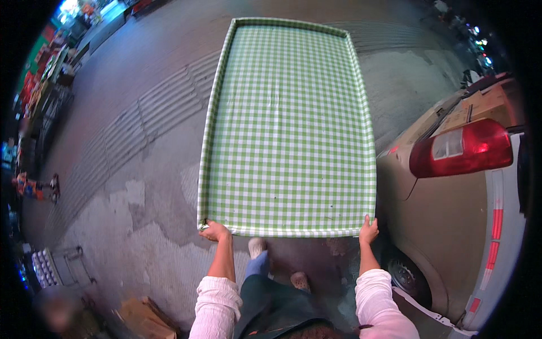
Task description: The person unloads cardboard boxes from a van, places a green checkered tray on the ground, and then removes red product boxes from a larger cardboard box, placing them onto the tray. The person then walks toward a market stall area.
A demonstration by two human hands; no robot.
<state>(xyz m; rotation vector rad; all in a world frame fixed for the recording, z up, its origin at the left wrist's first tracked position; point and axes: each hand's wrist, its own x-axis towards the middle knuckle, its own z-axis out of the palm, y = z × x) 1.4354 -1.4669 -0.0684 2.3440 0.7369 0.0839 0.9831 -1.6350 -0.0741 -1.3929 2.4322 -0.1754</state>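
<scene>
A large rectangular tray point(288, 135) with raised edges, covered in green and white checked sheeting, stretches out in front of me above the ground. My left hand point(215, 231) is closed on its near left corner, where the covering looks torn and dark. At the near right corner my right hand point(368, 230) grips the rim, thumb up along the edge. Nothing lies on the tray apart from a few small dark specks. Both forearms reach forward, with pale sleeves pushed up.
To my right stands a truck, its red tail light point(463, 148) close beside the tray and cardboard boxes point(480, 110) in its bed. Ribbed strips point(141, 118) cross the concrete. A blurred person point(62, 311), flattened cardboard point(145, 319) and a cart point(76, 265) are at lower left.
</scene>
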